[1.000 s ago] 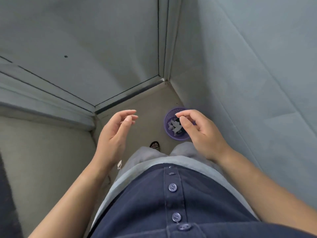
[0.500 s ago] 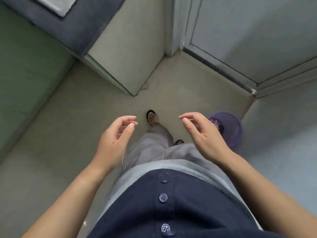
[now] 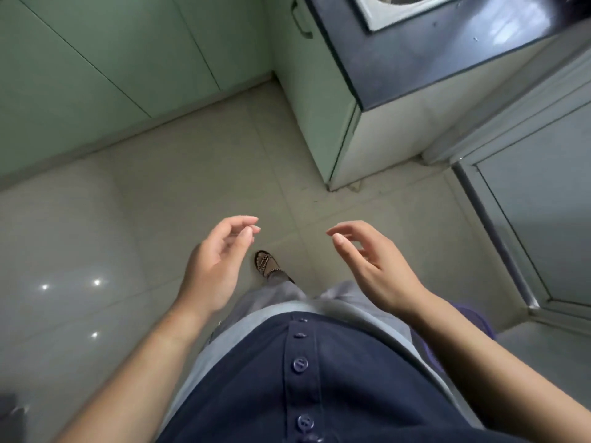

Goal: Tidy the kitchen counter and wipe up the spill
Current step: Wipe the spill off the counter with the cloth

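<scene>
My left hand (image 3: 217,263) and my right hand (image 3: 374,266) hang in front of my waist over the tiled floor, both empty with fingers loosely curled and apart. The dark kitchen counter (image 3: 415,59) juts in at the upper right, well beyond both hands, with the pale rim of a sink (image 3: 377,20) set into it. A purple waste basket (image 3: 479,321) stands on the floor behind my right forearm, mostly hidden by the arm. No spill or cloth shows in this view.
Pale green cabinet doors (image 3: 96,75) line the upper left. The counter's cabinet end (image 3: 319,123) has a dark handle (image 3: 300,20). A metal door frame and threshold (image 3: 499,235) run down the right. One sandalled foot (image 3: 267,263) is on the floor tiles.
The view has swung from the corner with the purple basket round toward the counter. The basket has slid from under my right hand to behind my right forearm. Both hands stay empty.
</scene>
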Available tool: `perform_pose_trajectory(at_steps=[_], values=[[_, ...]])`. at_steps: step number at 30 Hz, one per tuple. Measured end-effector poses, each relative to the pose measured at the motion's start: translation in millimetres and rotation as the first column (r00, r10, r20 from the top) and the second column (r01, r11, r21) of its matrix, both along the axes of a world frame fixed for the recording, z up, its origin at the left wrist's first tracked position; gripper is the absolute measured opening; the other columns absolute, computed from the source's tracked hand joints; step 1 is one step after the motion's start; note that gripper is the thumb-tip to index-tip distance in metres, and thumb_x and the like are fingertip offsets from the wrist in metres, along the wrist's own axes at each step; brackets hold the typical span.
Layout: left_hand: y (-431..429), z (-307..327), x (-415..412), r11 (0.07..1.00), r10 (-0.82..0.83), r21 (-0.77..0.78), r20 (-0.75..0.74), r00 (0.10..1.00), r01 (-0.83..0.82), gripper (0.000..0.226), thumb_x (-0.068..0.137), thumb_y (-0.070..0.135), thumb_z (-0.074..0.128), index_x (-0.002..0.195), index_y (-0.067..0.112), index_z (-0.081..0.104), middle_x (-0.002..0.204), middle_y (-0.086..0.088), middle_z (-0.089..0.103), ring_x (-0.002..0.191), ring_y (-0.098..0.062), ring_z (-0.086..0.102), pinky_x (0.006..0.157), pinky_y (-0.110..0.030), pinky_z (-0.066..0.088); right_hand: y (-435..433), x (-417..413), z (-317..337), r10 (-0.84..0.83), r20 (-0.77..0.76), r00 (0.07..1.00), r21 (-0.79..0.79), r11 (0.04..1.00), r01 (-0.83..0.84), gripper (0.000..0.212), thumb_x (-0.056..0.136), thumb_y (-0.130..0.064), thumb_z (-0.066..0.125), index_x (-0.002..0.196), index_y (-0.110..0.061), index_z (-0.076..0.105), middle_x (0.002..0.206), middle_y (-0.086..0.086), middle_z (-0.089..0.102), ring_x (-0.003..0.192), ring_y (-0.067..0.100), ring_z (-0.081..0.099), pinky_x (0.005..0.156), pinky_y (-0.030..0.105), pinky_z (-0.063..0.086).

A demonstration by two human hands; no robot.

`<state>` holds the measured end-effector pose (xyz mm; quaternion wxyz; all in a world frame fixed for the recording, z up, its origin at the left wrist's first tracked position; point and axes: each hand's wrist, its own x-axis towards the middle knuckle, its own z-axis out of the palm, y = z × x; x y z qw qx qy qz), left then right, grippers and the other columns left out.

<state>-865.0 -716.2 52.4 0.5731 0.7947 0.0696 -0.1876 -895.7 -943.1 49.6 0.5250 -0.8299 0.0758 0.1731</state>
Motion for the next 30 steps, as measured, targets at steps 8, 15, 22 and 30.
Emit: perform_pose_trajectory(at_steps=[8, 15, 22, 30], values=[[110, 16, 117, 0.999, 0.025, 0.026, 0.145, 0.989, -0.029, 0.027, 0.077, 0.055, 0.048, 0.097, 0.043, 0.061, 0.097, 0.02, 0.067, 0.098, -0.008, 0.062, 0.089, -0.02, 0.044, 108, 132, 24, 0.109, 0.135, 0.985, -0.043, 0.994, -0.104, 0.03, 0.094, -0.041, 0.043, 0.107, -0.02, 0.061, 0.11, -0.008, 0.06, 0.103, 0.004, 0.055, 0.09, 0.036, 0.048], [167, 6, 170, 0.981, 0.19, 0.004, 0.132, 0.973, -0.192, 0.034, 0.076, 0.056, 0.047, 0.099, 0.036, 0.061, 0.097, 0.021, 0.067, 0.095, -0.006, 0.063, 0.085, -0.014, 0.045, 168, 218, 18, 0.234, 0.116, 0.965, -0.041, 0.972, -0.23, 0.033, 0.093, -0.044, 0.042, 0.107, -0.02, 0.061, 0.107, -0.009, 0.06, 0.101, 0.005, 0.057, 0.087, 0.034, 0.05], [194, -14, 266, 0.957, 0.289, 0.011, 0.093, 0.953, -0.291, 0.025, 0.077, 0.059, 0.046, 0.094, 0.049, 0.061, 0.1, 0.017, 0.067, 0.096, -0.01, 0.063, 0.084, -0.017, 0.045, 204, 346, 0, 0.316, 0.085, 0.945, -0.03, 0.949, -0.315, 0.03, 0.093, -0.04, 0.044, 0.105, -0.019, 0.061, 0.105, -0.006, 0.061, 0.096, 0.004, 0.057, 0.085, 0.025, 0.048], [220, 10, 450, 0.933, 0.355, -0.003, 0.18, 0.917, -0.36, 0.032, 0.077, 0.055, 0.047, 0.099, 0.036, 0.06, 0.1, 0.009, 0.067, 0.093, -0.011, 0.063, 0.085, -0.018, 0.045, 228, 543, 24, 0.376, 0.187, 0.908, -0.082, 0.927, -0.367, 0.031, 0.092, -0.04, 0.044, 0.103, -0.018, 0.061, 0.102, -0.008, 0.06, 0.092, -0.004, 0.053, 0.073, 0.006, 0.04]])
